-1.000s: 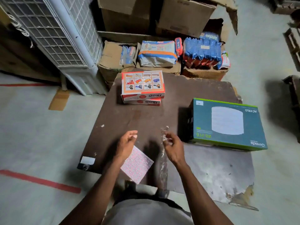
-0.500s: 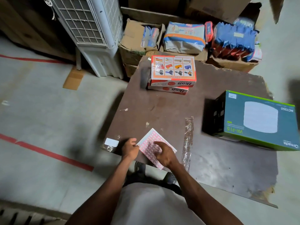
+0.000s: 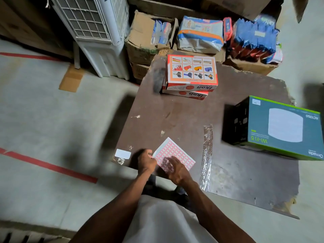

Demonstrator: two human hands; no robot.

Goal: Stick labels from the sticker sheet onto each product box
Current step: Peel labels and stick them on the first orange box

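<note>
Left hand (image 3: 146,162) curled; right hand (image 3: 176,170) flat

The table (image 3: 184,116) top is a dark brown board, matt, scuffed and scratched, with a worn pale grey patch and a chipped, ragged edge at its near right corner. A strip of crinkled clear plastic film (image 3: 206,155), glossy, lies on it. The sticker sheet (image 3: 175,153) at the table's near edge is smooth white paper printed with a red grid. The orange boxes (image 3: 192,74) and the teal box (image 3: 284,127) are printed cardboard with a slight sheen. Beyond the table, the cartons (image 3: 140,48) are raw brown cardboard, creased and torn.
</note>
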